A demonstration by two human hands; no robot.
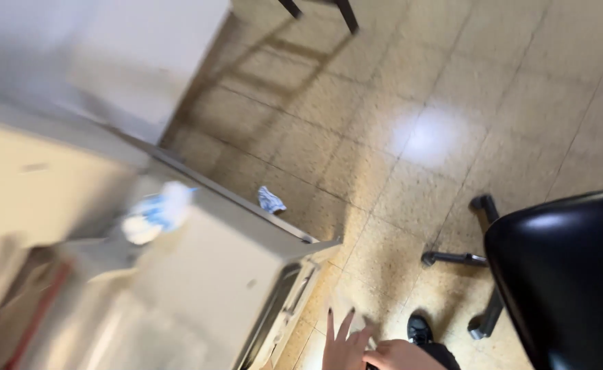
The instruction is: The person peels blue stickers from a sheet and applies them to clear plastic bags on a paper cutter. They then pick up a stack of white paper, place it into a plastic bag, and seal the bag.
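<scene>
Only part of each hand shows at the bottom edge of the head view. My left hand (345, 340) has its fingers spread, with dark nails, pointing up over the tiled floor. My right hand (399, 356) is curled and touches the left hand's lower side; its palm is hidden. Neither hand visibly holds anything. Nearest to them is the front corner of a pale metal cabinet (247, 274), which is blurred. A crumpled white and blue cloth or wrapper (156, 214) lies on the cabinet. A smaller white and blue scrap (271, 200) lies on the floor behind it.
A black office chair seat (569, 274) fills the lower right, with its wheeled base legs (454, 259) on the speckled tile floor (397, 137). A black shoe (419, 329) is beside my hands. Dark furniture legs (348, 15) stand at the top. A white cabinet side (137, 62) is upper left.
</scene>
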